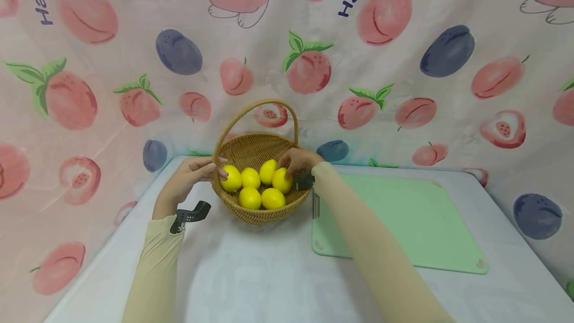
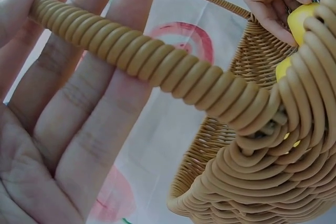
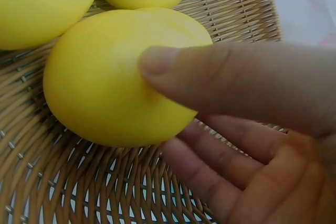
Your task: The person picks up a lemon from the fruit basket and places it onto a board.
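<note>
A wicker basket (image 1: pixel 257 219) with a tall arched handle (image 2: pixel 173 74) holds several yellow lemons (image 1: pixel 249 198). At its left side, my left hand (image 1: pixel 185 178) holds the foot of the handle, thumb on one side and fingers stretched along the other. Inside the basket, my right hand (image 1: pixel 298 159) grips the rightmost lemon (image 3: pixel 100 87). Its thumb presses on top of this lemon, while the other fingers reach round the side and under it, partly hidden in the head view. That lemon lies right beside two others in the right wrist view.
A pale green cutting board (image 1: pixel 399 218) lies on the white table (image 1: pixel 251 283) to the right of the basket, with my right forearm crossing over it. Behind the table hangs a fruit-patterned cloth (image 1: pixel 309 71).
</note>
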Tool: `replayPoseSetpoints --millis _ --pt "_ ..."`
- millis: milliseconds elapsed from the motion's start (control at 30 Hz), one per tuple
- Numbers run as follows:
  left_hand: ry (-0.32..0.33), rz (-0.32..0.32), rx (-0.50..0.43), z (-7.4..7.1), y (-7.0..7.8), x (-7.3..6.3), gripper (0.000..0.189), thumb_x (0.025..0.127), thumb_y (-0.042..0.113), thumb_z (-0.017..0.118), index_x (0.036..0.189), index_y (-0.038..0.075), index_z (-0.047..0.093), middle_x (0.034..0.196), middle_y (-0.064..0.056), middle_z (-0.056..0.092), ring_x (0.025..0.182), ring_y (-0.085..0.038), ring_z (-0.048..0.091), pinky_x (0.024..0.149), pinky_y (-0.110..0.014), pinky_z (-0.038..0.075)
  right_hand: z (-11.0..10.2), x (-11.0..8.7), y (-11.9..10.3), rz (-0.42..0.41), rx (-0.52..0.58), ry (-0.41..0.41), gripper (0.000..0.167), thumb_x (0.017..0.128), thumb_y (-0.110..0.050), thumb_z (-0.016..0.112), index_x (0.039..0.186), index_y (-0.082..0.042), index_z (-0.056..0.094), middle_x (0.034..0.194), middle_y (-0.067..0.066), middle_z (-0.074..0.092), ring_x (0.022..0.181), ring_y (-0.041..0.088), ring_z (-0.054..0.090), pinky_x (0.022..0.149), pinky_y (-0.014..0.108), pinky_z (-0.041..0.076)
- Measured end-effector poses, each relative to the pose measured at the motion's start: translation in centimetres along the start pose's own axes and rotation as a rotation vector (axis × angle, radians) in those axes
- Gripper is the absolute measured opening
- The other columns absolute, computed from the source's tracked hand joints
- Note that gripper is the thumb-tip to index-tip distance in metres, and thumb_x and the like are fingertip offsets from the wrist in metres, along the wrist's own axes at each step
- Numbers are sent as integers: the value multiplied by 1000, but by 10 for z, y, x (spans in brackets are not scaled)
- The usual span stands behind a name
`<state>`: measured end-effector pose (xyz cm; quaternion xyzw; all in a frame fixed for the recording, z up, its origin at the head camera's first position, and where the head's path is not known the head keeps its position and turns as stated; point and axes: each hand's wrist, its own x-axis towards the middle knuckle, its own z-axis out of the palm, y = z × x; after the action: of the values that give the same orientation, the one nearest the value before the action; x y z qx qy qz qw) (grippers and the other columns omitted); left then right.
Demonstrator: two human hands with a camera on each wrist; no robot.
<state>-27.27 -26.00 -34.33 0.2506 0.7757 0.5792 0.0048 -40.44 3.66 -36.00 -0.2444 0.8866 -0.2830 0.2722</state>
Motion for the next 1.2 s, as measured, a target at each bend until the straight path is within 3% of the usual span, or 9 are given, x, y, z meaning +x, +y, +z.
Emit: replayPoseSetpoints --millis 267,400,533,633,900,1067,1200 --pt "8 27 -23 1 -1 -3 26 98 8 46 103 18 69 87 9 73 84 -12 70 79 -28 56 4 0 -2 -34 -43 -41 34 81 -4 72 112 -10 60 138 12 50 126 27 47 95 35 48" --pt "20 13 2 2 0 -2 24 98 11 46 104 17 68 89 10 73 87 -10 69 81 -27 55 5 0 -1 -31 -60 -55 36 81 -5 71 116 -11 61 139 10 50 127 26 47 98 35 47" --pt "36 0 28 5 2 -2 23 99 16 45 108 14 66 90 11 72 93 -8 67 84 -27 54 5 -1 0 -21 -94 -65 41 81 -7 72 121 -13 62 137 8 53 107 19 54 87 28 49" --pt "40 -3 36 8 3 -2 25 100 19 44 109 9 65 91 10 72 94 -8 67 86 -28 53 5 -2 -1 -9 -84 -79 43 81 -8 72 122 -13 61 134 9 53 82 15 50 70 24 47" --pt "40 11 36 12 1 -1 28 101 21 41 108 8 64 93 10 72 93 -8 67 85 -28 52 8 -6 -3 16 -85 -58 42 80 -11 74 120 -15 60 116 10 57 58 11 42 54 21 41" --pt "45 20 33 12 1 -1 27 101 20 41 107 8 64 94 11 71 93 -9 67 84 -28 53 8 -8 -6 10 -133 -23 40 79 -14 75 117 -15 62 112 10 58 62 12 45 56 22 43" --pt "56 19 39 11 0 -1 28 101 20 41 111 8 64 92 10 72 93 -9 67 84 -28 53 6 -8 -9 10 -181 14 40 77 -15 77 115 -16 64 120 9 58 80 14 52 71 27 49"
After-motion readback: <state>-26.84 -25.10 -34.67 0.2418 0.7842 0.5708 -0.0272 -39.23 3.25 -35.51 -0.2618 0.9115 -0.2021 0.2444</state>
